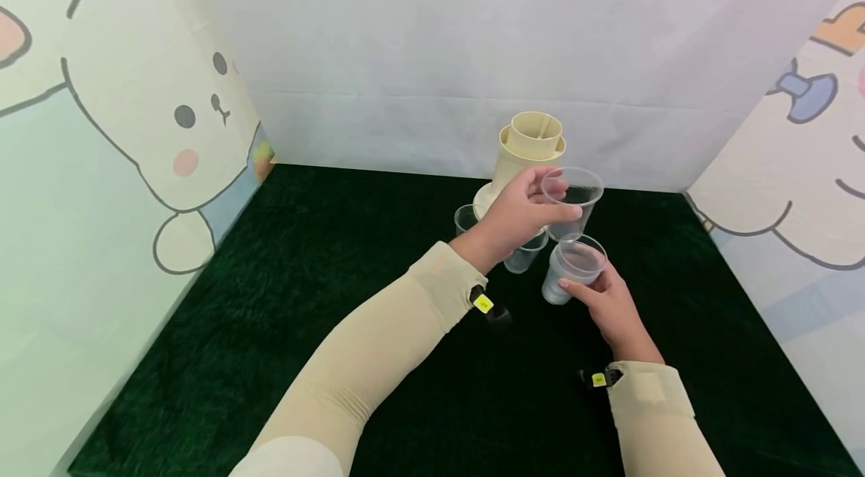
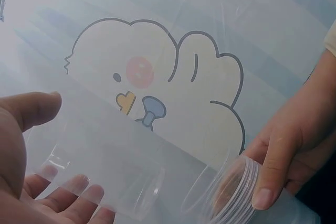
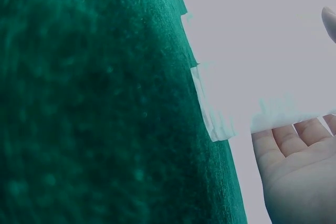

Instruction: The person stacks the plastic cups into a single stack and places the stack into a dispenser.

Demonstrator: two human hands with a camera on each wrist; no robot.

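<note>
My left hand [image 1: 516,214] grips a clear plastic cup [image 1: 583,215] by its side, thumb in front and fingers behind. In the left wrist view this cup [image 2: 134,182] shows between thumb and fingers. My right hand [image 1: 613,304] holds a stack of clear plastic cups [image 1: 557,278] just below and nearer to me; several nested rims [image 2: 247,187] show in the left wrist view. In the right wrist view the stack [image 3: 210,108] is washed out by glare. Another clear cup [image 1: 523,261] stands behind my left wrist, and one more [image 1: 465,217] stands left of it, partly hidden.
A cream-coloured stand [image 1: 513,167] with round tube openings on top rises at the back, its base partly behind my left hand. Dark green cloth [image 1: 324,252] covers the table. A white back wall [image 1: 405,49] and cartoon-printed side panels [image 1: 122,161] surround it.
</note>
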